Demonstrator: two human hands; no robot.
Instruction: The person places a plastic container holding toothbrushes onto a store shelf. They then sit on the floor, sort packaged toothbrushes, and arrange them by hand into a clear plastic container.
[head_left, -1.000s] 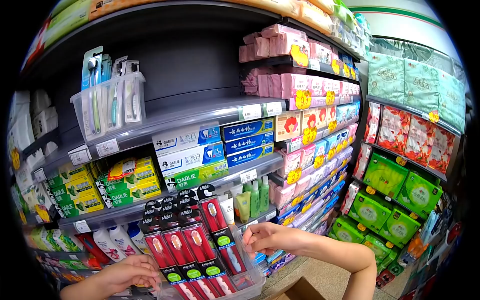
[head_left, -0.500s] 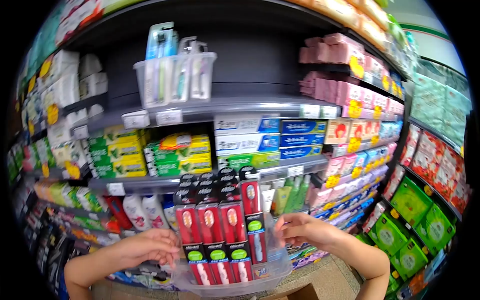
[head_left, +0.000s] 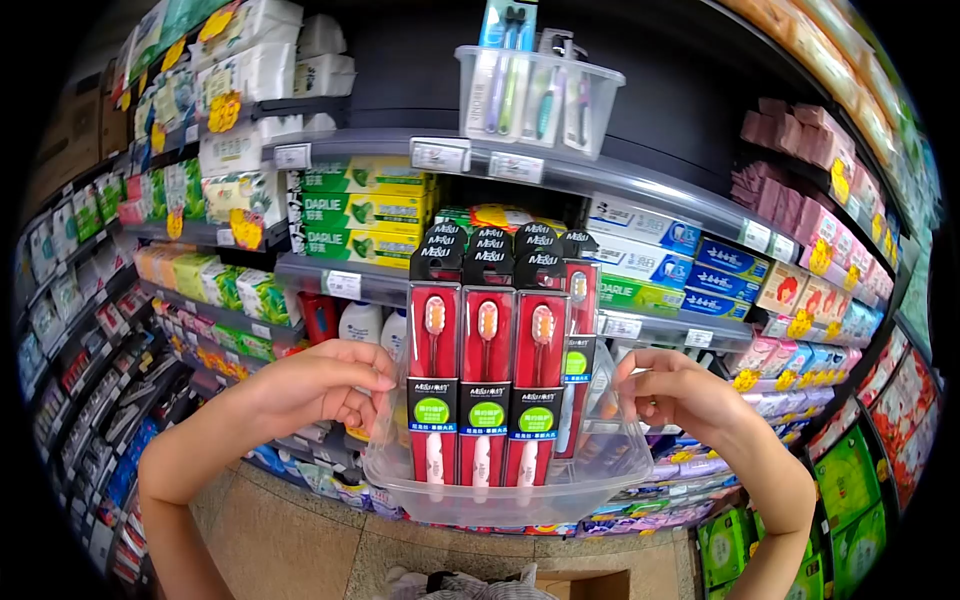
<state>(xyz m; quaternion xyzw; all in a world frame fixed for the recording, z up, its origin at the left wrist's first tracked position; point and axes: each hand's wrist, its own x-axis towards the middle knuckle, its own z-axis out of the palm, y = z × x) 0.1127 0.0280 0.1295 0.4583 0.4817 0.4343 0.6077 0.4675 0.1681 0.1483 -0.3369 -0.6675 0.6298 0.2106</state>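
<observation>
A clear plastic bin [head_left: 510, 503] hangs in front of the shelves, held up between both hands. Inside stand several packaged toothbrushes [head_left: 485, 390] with red backing and black tops, mostly upright; a bare part of the bin shows at the right. My left hand [head_left: 350, 385] pinches the bin's left edge, and my right hand [head_left: 655, 385] grips its right edge. A second clear bin [head_left: 600, 110] with other packaged toothbrushes sits on the shelf above.
Behind the bin, toothpaste boxes [head_left: 365, 210] fill a shelf with a protruding edge [head_left: 390, 150]. Tissue packs [head_left: 235, 80] stand left, pink packs [head_left: 800, 140] right. An open cardboard box [head_left: 585, 583] lies on the floor [head_left: 290, 530] below.
The view has swung left, so the shelves and upper bin appear farther right. Both hands and the held bin have risen in the view and now sit near its middle.
</observation>
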